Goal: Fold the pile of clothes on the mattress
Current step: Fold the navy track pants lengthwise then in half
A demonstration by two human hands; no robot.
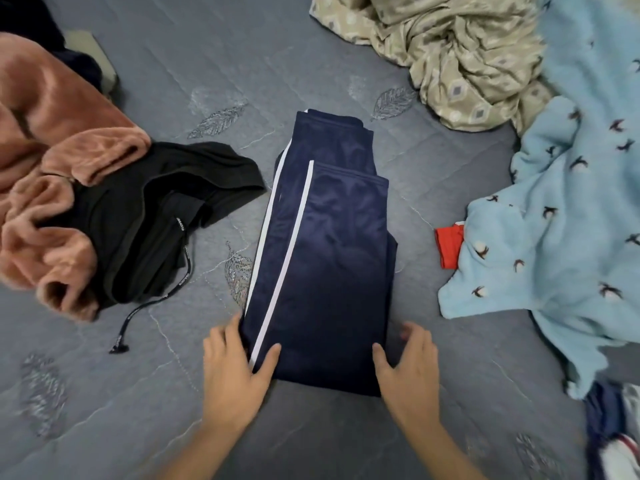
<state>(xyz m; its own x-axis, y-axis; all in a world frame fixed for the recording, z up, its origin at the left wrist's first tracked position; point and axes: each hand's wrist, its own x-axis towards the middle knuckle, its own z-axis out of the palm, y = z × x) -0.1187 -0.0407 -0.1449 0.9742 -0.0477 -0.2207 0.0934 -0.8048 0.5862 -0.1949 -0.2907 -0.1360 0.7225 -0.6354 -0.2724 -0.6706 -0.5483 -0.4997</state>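
Left hand (235,365) flat at the near left corner of the navy track pants (322,258), fingers straight along the pants' left edge, thumb lying on the fabric by the white side stripe (282,258). Nothing gripped, just pressing and touching. Right hand (408,365) at the near right corner, fingers straight and relaxed along the right edge, thumb on top of the fabric. Also holding nothing, only resting on the cloth.

Pants lie between the two hands and run away from them, folded lengthwise into a narrow strip with an upper layer folded over, far end of that layer short of the far end of the lower one. They lie flat on the grey-blue quilted mattress (166,81) with a leaf pattern.

Left of the left hand, a bit further out: black garment (145,220) crumpled, its drawstring cord (138,313) trailing toward the left hand but apart from it. Pink fleece garment (45,168) beyond that, overlapping the black one, unfolded.

Right of the right hand, apart from it: light blue fleece with small bird print (554,220), unfolded heap. Red cloth (448,245) peeking from under its left edge. Far ahead and right of the hands: beige patterned cloth (460,53), bunched. Near right, at the frame edge: dark blue and white fabric (613,420), blurred, cannot tell what it is.
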